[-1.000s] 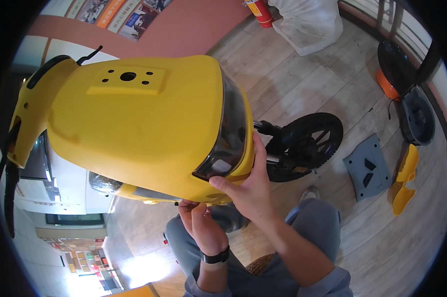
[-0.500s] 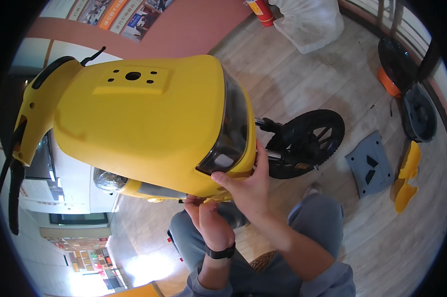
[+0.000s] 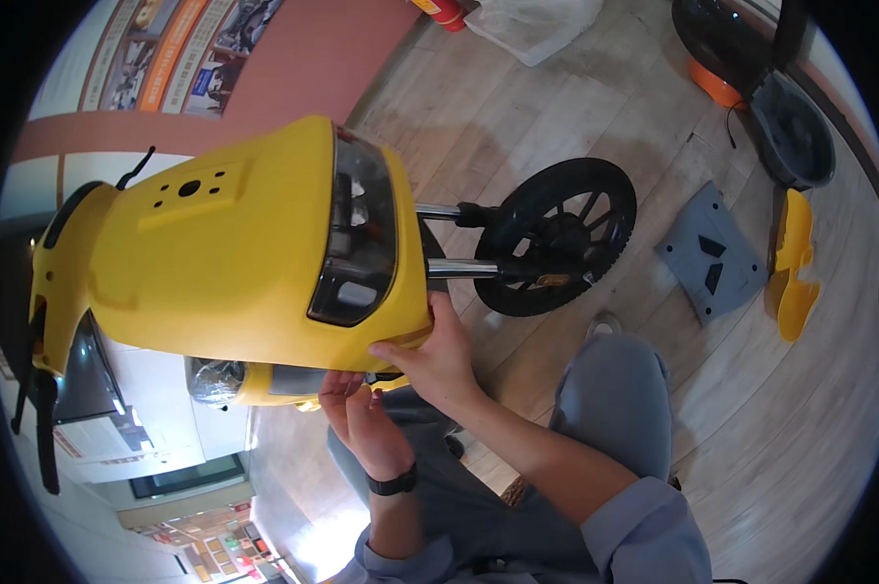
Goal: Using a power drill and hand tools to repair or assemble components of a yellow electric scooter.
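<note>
Thumb on the face, fingers round the edge: the right hand [image 3: 439, 358] is clamped on the lower corner of the yellow front shell [image 3: 216, 258], just beside the dark headlight lens [image 3: 357, 234]. Over at the shell's near side, the left hand [image 3: 371, 433], black watch [image 3: 393, 481] at its wrist, works its bent fingers right up at the lower edge; whether they pinch anything, I cannot tell, as the tips are partly hidden.

That shell sits left of centre, on the front of the scooter, with the handlebar [image 3: 48, 409] beyond it at far left. To its right, shiny fork tubes [image 3: 464, 268] run out to the black front wheel [image 3: 556, 238]. Farther right on the wooden floor [image 3: 644, 107], a grey panel [image 3: 712, 255] lies near a curved yellow piece [image 3: 797, 263], and a fire extinguisher [image 3: 442, 12] peeks in at the top.
</note>
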### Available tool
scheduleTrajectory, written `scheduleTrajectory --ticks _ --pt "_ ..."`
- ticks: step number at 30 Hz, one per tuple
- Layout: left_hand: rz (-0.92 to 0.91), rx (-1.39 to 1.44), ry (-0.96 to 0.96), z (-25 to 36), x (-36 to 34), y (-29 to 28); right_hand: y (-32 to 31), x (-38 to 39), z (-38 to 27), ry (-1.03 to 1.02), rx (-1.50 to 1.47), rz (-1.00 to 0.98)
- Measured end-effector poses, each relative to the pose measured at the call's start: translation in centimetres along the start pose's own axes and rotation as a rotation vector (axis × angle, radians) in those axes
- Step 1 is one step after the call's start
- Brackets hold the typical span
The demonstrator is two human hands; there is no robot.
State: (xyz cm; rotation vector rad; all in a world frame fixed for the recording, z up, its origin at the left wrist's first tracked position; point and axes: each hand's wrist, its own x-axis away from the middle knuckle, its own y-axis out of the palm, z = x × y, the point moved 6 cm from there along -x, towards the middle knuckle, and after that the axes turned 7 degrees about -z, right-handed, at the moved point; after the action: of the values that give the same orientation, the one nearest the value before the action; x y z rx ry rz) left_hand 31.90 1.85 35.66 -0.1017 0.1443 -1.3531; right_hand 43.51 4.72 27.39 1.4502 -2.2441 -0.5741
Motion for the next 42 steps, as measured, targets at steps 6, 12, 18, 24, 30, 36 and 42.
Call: scheduleTrajectory --ticks 6,12,18,24,30,36,42 --pt "-0.004 -0.066 -0.027 -0.6 -0.4 -0.7 -0.3 -1.0 -0.1 0.178 0.079 -0.121" --pt "0.06 -0.058 -0.034 -0.3 -0.3 0.0 -0.3 -1.5 0.1 0.117 0.046 -0.122" --pt "0.076 -0.071 -0.046 -0.2 -0.5 -0.3 -1.3 -0.6 -1.0 -0.062 0.158 0.05" --pt "0.063 -0.07 -0.049 -0.2 -0.7 -0.1 -2.3 -1.3 -0.2 -0.102 0.047 0.086" --pt "0.084 -0.071 -0.061 -0.3 -0.8 -0.6 -2.0 -2.4 1.9 0.117 -0.157 -0.04" --pt "0.097 -0.098 -0.035 -0.2 -0.5 -0.4 -2.3 -3.2 2.6 0.176 -0.171 -0.172" --pt "0.052 0.029 -0.009 -0.2 -0.7 -0.5 -2.7 -3.6 2.2 0.195 -0.156 -0.258"
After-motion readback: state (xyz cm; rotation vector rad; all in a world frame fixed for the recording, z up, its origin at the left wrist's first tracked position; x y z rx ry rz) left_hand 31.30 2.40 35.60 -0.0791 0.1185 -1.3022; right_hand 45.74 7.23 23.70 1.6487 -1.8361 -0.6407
